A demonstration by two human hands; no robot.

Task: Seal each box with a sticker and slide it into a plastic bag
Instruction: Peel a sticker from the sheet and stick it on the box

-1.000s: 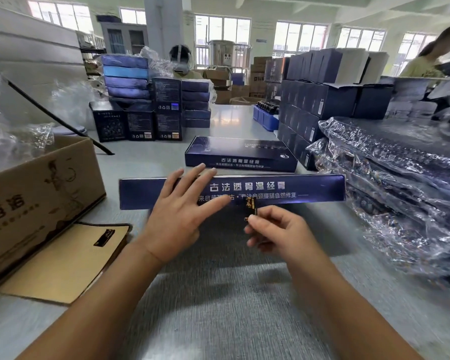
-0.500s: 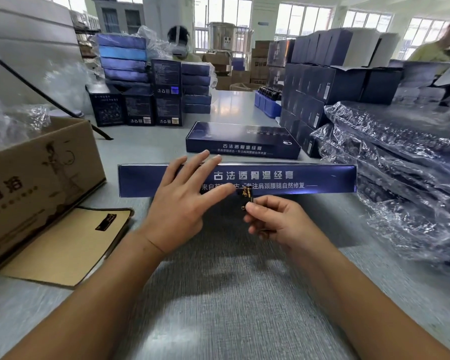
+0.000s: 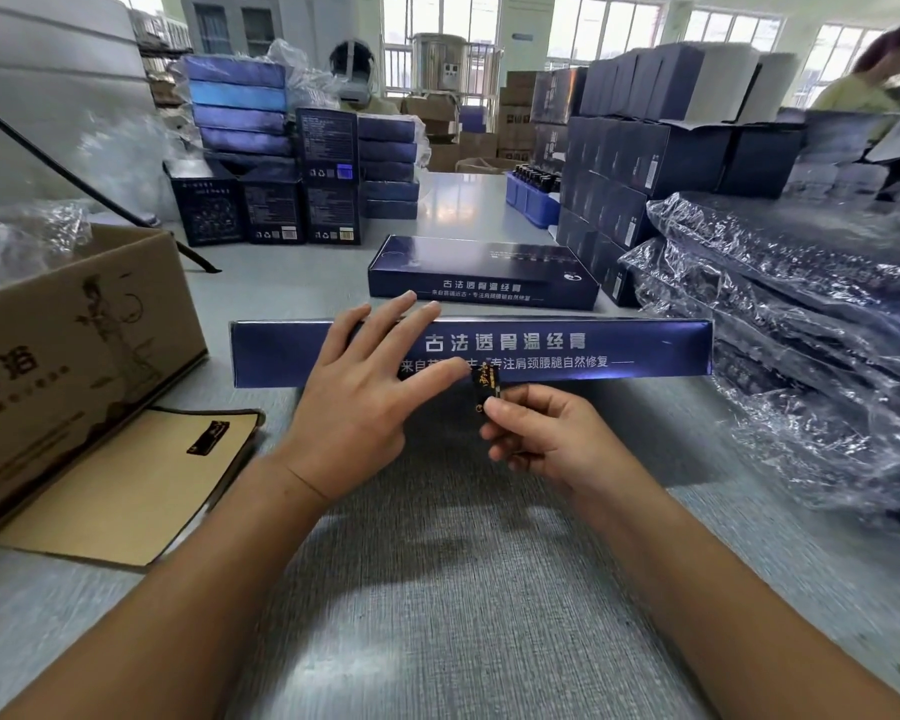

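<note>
The grey table (image 3: 437, 589) carries a heap of bagged boxes (image 3: 801, 356) along its right edge. Midway across it, in front of the person, a long blue box (image 3: 593, 350) stands on its narrow side, printed face toward the camera. The left hand (image 3: 365, 402) lies flat against that face, fingers straight and spread. The right hand (image 3: 546, 439) pinches a small dark sticker (image 3: 487, 384) at the box's lower edge; contact cannot be told. Sealing appears to be in hand. Next, the sticker likely needs pressing across the flap seam.
</note>
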